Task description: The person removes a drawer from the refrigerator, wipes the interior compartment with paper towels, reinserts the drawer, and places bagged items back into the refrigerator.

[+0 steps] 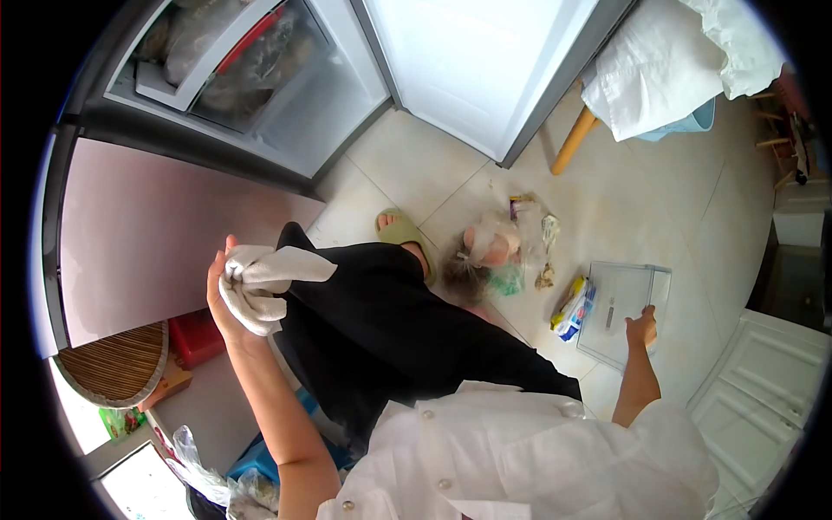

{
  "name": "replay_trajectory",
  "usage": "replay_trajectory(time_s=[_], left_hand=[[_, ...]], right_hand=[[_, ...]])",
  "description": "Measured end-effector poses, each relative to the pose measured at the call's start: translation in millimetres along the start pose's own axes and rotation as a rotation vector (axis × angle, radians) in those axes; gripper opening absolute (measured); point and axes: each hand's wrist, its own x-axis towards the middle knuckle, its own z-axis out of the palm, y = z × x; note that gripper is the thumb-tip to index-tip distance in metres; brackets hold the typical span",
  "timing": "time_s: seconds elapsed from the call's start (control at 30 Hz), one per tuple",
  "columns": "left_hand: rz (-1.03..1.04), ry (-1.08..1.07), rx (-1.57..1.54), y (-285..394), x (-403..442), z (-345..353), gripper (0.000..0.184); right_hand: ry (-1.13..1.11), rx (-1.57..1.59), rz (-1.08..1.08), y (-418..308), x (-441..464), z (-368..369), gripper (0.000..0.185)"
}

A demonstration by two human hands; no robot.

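Note:
My left hand [218,290] is closed around a crumpled off-white cloth [260,282], raised beside the fridge's pinkish lower door. Far to the right, my right hand [641,329] grips the near right edge of a clear plastic fridge drawer [611,290], low by the tiled floor. Some of its fingers are hidden behind the edge. A yellow and blue packet [572,310] lies against the drawer's left side. Bagged food [490,243] and several small packages are on the floor between my hands.
An open fridge compartment [295,113] holds a drawer of bagged food, its white door [485,61] swung wide. A wooden-legged stool [576,139] draped in white cloth stands at upper right. White cabinets [767,373] line the right. A woven basket [113,364] sits at left.

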Motion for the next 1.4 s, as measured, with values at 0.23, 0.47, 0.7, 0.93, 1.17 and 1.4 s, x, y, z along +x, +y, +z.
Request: replay_trajectory(time_s=[0.23, 0.47, 0.7, 0.93, 1.17, 1.4], left_hand=[[0.004, -0.046, 0.015, 1, -3, 1, 0.027], [-0.032, -0.118, 0.011, 11, -9, -12, 0.029], [-0.051, -0.158, -0.021, 13, -11, -22, 0.029], [0.239, 0.184, 0.109, 22, -52, -21, 0.037], [0.349, 0.233, -0.039, 39, -170, -41, 0.042], [1.053, 0.855, 0.931, 88, -321, -82, 0.044]], right_hand=[[-0.125, 0.092, 0.068, -1, 9, -5, 0.054], [-0.167, 0.12, 0.126, 2, 17, 5, 0.064], [-0.12, 0.099, 0.174, -6, 11, 1, 0.08], [0.167, 0.184, 0.15, -11, 21, 8, 0.075], [0.436, 0.314, -0.92, -180, 9, -3, 0.056], [0.307, 0.543, -1.253, -298, -95, -41, 0.049]])
